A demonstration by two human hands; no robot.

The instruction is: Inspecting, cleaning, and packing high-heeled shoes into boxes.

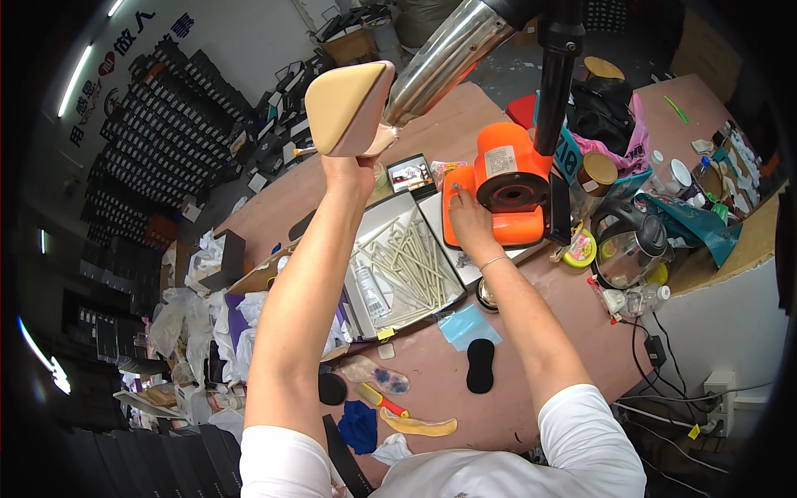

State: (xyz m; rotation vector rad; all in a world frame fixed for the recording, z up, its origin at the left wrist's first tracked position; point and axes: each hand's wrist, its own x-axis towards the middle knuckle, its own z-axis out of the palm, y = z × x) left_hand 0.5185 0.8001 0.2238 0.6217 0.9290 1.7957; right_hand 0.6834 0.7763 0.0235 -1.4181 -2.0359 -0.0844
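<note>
The left hand (349, 170) has its grip closed around a beige high-heeled shoe (353, 108), lifted sole-up against a shiny metal nozzle (444, 58) above the desk (531, 349). The right hand (466, 220) rests loosely curled, fingers touching the smooth orange plastic machine base (506, 183), beside a white tray of pale rods (411, 261).

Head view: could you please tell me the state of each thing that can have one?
Shoe: held up sole-out, against the metal nozzle.
Left hand: gripping the shoe.
Right hand: resting on the orange machine.
White tray: open, holding pale sticks.
Kettle: lid shut.
</note>
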